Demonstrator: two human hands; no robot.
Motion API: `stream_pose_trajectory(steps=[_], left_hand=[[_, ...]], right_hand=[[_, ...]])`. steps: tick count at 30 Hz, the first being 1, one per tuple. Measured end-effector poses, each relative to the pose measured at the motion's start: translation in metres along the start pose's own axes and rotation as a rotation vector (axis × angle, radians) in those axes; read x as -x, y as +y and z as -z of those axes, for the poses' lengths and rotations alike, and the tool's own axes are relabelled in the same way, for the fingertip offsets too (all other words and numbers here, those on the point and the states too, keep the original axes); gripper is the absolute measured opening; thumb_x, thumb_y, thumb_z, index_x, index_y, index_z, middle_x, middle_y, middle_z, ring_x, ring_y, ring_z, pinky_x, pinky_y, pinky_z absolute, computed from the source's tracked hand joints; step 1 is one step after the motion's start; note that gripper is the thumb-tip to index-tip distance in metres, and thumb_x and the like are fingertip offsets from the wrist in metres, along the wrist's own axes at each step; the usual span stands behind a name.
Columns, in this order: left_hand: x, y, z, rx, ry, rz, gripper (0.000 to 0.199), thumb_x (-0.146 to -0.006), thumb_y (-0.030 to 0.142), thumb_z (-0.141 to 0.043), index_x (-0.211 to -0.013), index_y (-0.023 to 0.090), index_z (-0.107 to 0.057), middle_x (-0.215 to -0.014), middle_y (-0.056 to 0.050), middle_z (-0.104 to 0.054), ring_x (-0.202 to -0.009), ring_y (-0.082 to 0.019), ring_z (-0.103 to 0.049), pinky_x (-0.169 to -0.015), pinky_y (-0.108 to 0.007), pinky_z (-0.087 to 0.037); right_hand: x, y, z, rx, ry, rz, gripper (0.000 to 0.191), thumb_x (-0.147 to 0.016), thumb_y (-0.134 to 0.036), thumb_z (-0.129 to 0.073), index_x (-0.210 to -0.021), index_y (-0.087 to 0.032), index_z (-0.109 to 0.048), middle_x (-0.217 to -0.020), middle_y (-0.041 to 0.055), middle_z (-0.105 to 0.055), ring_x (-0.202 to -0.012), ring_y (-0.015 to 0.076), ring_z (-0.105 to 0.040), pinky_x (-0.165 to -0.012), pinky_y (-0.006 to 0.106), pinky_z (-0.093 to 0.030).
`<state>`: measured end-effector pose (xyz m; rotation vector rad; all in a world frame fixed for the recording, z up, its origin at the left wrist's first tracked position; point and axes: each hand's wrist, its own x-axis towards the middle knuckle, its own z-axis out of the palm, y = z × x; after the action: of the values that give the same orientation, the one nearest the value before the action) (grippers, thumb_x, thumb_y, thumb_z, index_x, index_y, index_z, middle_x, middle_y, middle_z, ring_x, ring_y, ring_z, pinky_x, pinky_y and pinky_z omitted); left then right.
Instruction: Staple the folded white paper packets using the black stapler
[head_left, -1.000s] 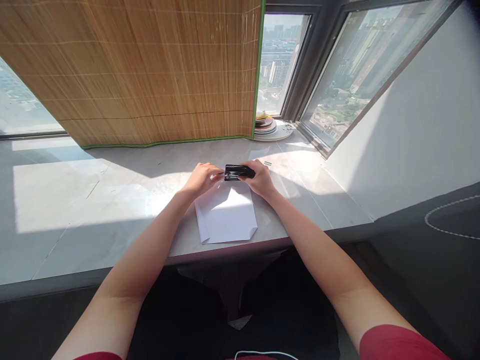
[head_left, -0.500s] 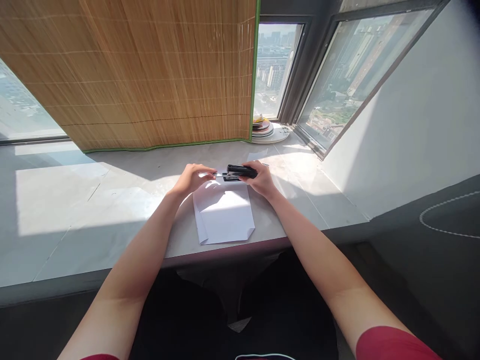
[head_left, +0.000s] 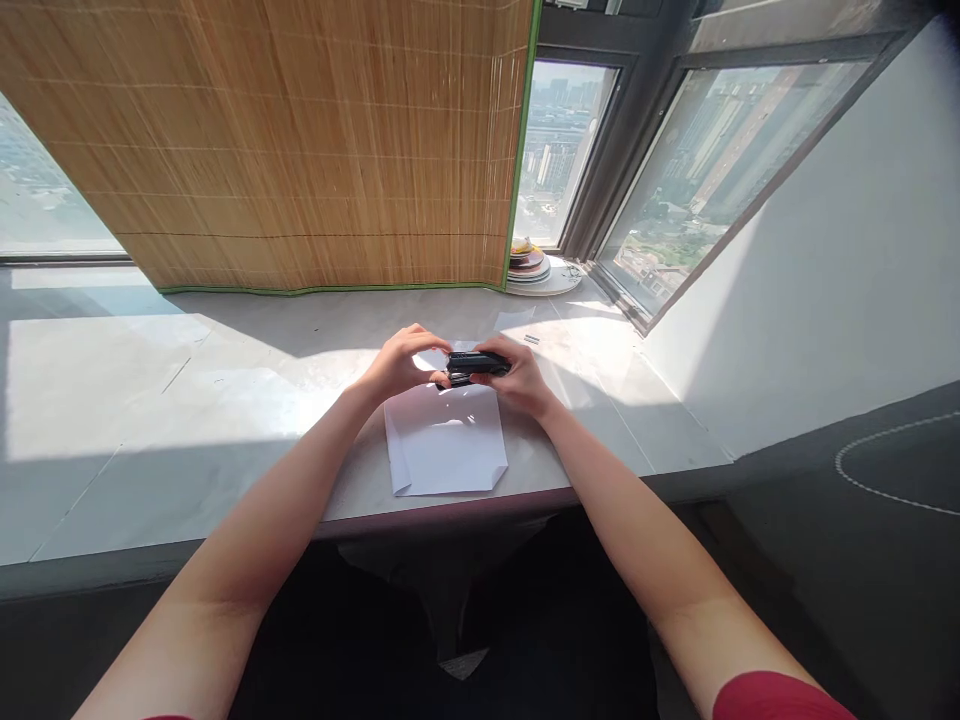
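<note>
A black stapler (head_left: pixel 471 362) is held level above the back edge of some white paper (head_left: pixel 448 440). My right hand (head_left: pixel 521 372) is closed around the stapler's right end. At the other end, the thumb and fingers of my left hand (head_left: pixel 401 362) pinch its tip. The paper lies on the pale ledge, with a fold along its left side and one front corner turned up. Beyond my right hand rests a small strip of staples (head_left: pixel 532 339).
A stack of plates (head_left: pixel 532 268) stands in the window corner. The bamboo blind (head_left: pixel 322 150) hangs down to the back of the ledge (head_left: pixel 187 400). A thin white sheet (head_left: pixel 514 319) lies near the plates, and a beaded cord (head_left: pixel 862 480) hangs at the right.
The silvery piece that stuck out from the stapler's left end between my left fingers no longer shows. My left hand has moved right, up against the stapler. The view has shifted slightly.
</note>
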<state>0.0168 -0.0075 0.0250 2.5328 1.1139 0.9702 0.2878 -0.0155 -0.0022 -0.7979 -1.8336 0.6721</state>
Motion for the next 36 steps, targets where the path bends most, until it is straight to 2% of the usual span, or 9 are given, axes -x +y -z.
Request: stream_pose_trajectory(steps=[3,6,9,13,17,21,27,31,36], left_hand=[[0.001,-0.009,0.0,-0.13,-0.013,0.176,0.039,-0.098,0.049,-0.069,-0.127,0.023,-0.071,-0.132,-0.011,-0.074,-0.126,-0.032,-0.062,-0.106,-0.046,-0.05],[0.002,-0.021,-0.008,-0.314,-0.118,0.344,0.045,-0.103,0.04,-0.057,-0.141,0.018,-0.064,-0.147,-0.017,-0.066,-0.134,-0.037,-0.057,-0.112,-0.052,-0.045],[0.001,-0.028,-0.015,-0.41,-0.18,0.388,0.038,-0.104,0.035,-0.051,-0.132,0.018,-0.07,-0.146,-0.019,-0.065,-0.131,-0.04,-0.058,-0.109,-0.052,-0.045],[0.002,-0.035,-0.012,-0.307,-0.087,0.439,0.031,-0.103,0.025,-0.043,-0.105,0.02,-0.074,-0.117,-0.015,-0.075,-0.11,-0.033,-0.066,-0.093,-0.043,-0.049],[0.008,-0.049,0.004,-0.03,0.054,0.528,0.024,-0.099,0.028,-0.049,-0.097,0.022,-0.071,-0.096,-0.008,-0.076,-0.085,-0.024,-0.064,-0.076,-0.034,-0.046],[0.012,-0.061,0.013,0.085,0.155,0.518,0.022,-0.095,0.034,-0.055,-0.089,0.021,-0.071,-0.084,-0.006,-0.073,-0.078,-0.022,-0.061,-0.071,-0.032,-0.044],[0.012,-0.069,0.008,0.101,0.133,0.457,0.025,-0.095,0.039,-0.059,-0.081,0.023,-0.071,-0.075,-0.005,-0.07,-0.07,-0.021,-0.057,-0.067,-0.033,-0.044],[0.012,-0.065,0.003,-0.054,0.072,0.45,0.023,-0.099,0.038,-0.058,-0.088,0.024,-0.072,-0.085,-0.008,-0.073,-0.085,-0.027,-0.065,-0.081,-0.039,-0.052],[0.005,-0.023,-0.009,-0.219,-0.021,0.297,0.029,-0.103,0.041,-0.059,-0.12,0.024,-0.074,-0.135,-0.017,-0.067,-0.133,-0.039,-0.057,-0.115,-0.057,-0.043]], right_hand=[[-0.003,0.009,0.01,0.103,0.23,-0.105,0.04,-0.078,-0.046,-0.085,-0.111,-0.025,-0.077,-0.102,0.0053,-0.076,-0.092,0.0258,-0.07,-0.09,0.044,-0.058],[-0.005,0.021,0.025,0.266,0.5,-0.221,0.038,-0.08,-0.046,-0.078,-0.11,-0.023,-0.075,-0.102,0.0082,-0.077,-0.095,0.0293,-0.07,-0.092,0.047,-0.057],[-0.004,0.029,0.036,0.411,0.582,-0.319,0.034,-0.077,-0.044,-0.075,-0.103,-0.023,-0.076,-0.097,0.0081,-0.078,-0.096,0.0322,-0.07,-0.093,0.049,-0.056],[0.0,0.033,0.038,0.421,0.481,-0.341,0.03,-0.071,-0.038,-0.072,-0.098,-0.025,-0.077,-0.094,0.0052,-0.08,-0.094,0.031,-0.073,-0.093,0.046,-0.056],[0.002,0.035,0.036,0.406,0.38,-0.355,0.032,-0.067,-0.033,-0.069,-0.096,-0.026,-0.079,-0.094,0.0031,-0.081,-0.094,0.0291,-0.074,-0.092,0.041,-0.057],[0.002,0.036,0.034,0.507,0.319,-0.356,0.034,-0.065,-0.033,-0.068,-0.096,-0.027,-0.08,-0.092,0.0035,-0.078,-0.095,0.0307,-0.072,-0.101,0.049,-0.054],[0.001,0.036,0.025,0.51,0.203,-0.29,0.042,-0.066,-0.03,-0.067,-0.106,-0.028,-0.079,-0.095,0.005,-0.074,-0.092,0.0296,-0.068,-0.103,0.055,-0.053],[0.002,0.031,0.022,0.538,0.135,-0.269,0.039,-0.069,-0.028,-0.067,-0.107,-0.027,-0.075,-0.098,0.0061,-0.074,-0.099,0.0316,-0.067,-0.104,0.056,-0.049],[0.003,0.016,0.014,0.6,0.091,-0.177,0.031,-0.086,-0.037,-0.069,-0.116,-0.029,-0.071,-0.114,0.0065,-0.077,-0.114,0.0331,-0.064,-0.112,0.059,-0.038]])
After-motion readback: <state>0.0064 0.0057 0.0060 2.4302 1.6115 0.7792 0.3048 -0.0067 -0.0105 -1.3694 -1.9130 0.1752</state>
